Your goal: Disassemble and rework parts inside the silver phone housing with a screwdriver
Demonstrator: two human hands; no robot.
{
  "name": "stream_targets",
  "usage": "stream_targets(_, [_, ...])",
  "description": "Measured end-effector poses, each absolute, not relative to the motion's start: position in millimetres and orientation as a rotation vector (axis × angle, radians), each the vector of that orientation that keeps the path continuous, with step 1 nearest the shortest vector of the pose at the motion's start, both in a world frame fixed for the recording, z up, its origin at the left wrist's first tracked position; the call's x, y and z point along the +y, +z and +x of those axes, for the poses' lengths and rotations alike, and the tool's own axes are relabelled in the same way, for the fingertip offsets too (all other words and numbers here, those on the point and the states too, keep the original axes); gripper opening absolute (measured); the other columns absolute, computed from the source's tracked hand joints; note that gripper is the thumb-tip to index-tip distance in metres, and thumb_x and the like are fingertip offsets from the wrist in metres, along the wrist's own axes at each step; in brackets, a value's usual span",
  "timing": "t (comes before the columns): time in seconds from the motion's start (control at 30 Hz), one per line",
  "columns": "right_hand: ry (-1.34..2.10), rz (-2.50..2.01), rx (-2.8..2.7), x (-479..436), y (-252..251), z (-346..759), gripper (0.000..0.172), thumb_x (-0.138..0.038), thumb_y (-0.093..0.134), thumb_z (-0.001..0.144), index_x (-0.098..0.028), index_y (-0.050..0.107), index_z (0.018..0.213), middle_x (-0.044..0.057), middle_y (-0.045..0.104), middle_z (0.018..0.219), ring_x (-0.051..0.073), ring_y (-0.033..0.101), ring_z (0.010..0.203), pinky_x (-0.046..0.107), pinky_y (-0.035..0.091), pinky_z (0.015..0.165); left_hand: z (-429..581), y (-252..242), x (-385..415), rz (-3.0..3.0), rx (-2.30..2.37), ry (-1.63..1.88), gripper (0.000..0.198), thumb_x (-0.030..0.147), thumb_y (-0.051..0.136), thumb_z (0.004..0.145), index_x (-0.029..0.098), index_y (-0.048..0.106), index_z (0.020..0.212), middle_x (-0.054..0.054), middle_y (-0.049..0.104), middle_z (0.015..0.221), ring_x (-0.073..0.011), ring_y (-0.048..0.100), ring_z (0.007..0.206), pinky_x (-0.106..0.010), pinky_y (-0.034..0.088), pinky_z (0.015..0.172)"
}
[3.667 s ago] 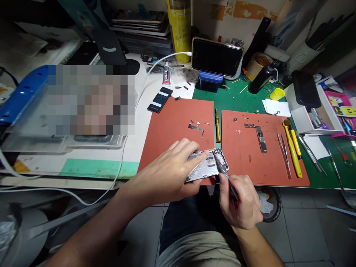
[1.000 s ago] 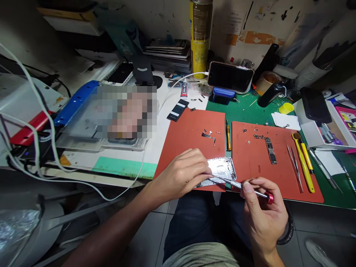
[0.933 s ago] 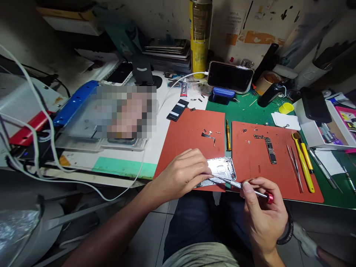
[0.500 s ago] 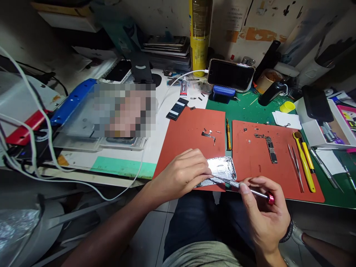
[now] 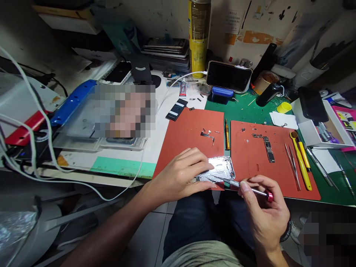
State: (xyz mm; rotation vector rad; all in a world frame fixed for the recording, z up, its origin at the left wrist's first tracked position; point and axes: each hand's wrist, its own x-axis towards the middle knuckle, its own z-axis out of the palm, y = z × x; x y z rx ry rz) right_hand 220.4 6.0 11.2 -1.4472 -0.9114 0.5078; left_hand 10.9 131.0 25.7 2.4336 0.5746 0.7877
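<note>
My left hand [image 5: 185,172] grips the silver phone housing [image 5: 226,168] from its left end, with the thumb along the near edge and the fingers across the top. The housing lies over the near edge of the left red mat [image 5: 189,137]. In my right hand [image 5: 268,211] is a slim precision screwdriver [image 5: 236,183] with a red end cap, held between thumb and fingers. Its shaft points left and its tip is over the near side of the housing; whether it touches is too small to tell. Beyond the housing lies a small flex cable [image 5: 208,135].
On the right mat [image 5: 247,170] lie a logic board [image 5: 268,150], tweezers [image 5: 292,167] and a yellow brush [image 5: 302,167]. A gold screwdriver [image 5: 227,135] rests between the mats. A phone [image 5: 228,76] stands behind on a blue holder. White cables [image 5: 139,163] hang at the left.
My left fingers have moved off the screwdriver tip and spread onto the housing, with the thumb now along its near edge. My right hand keeps the screwdriver in nearly the same place.
</note>
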Motion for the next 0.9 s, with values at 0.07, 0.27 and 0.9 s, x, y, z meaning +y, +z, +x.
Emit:
stream_targets(0.07, [0.447,-1.486,-0.907,2,9,221,0.020,-0.029,0.087,0.090,-0.020,0.073,0.102,0.000,0.076,0.082,0.013,0.075,0.066,0.022,0.064,0.063,9,29,128,2.521,0.619,0.751,0.041,0.043,0.078,0.100,0.014,0.067,0.127,-0.013,0.071,0.119,-0.0270,0.063,0.108,-0.043,0.056,0.092])
stream_targets(0.27, [0.057,-1.528,-1.009,-5,-9,219,0.029,-0.014,0.086,0.089,-0.019,0.072,0.114,0.002,0.078,0.094,0.015,0.077,0.077,0.024,0.066,0.069,5,28,117,2.829,0.735,0.444,0.051,0.041,0.072,0.104,0.011,0.061,0.144,-0.020,0.065,0.141,-0.0372,0.059,0.126,-0.057,0.059,0.102])
stream_targets(0.9, [-0.223,-1.444,-1.276,10,-31,209,0.043,-0.005,0.080,0.091,-0.022,0.064,0.127,0.004,0.076,0.096,0.020,0.076,0.081,0.035,0.067,0.068,15,37,124,3.161,0.564,0.361,0.037,0.022,0.067,0.101,0.003,0.070,0.132,-0.023,0.073,0.136,-0.0363,0.067,0.105,-0.051,0.063,0.085])
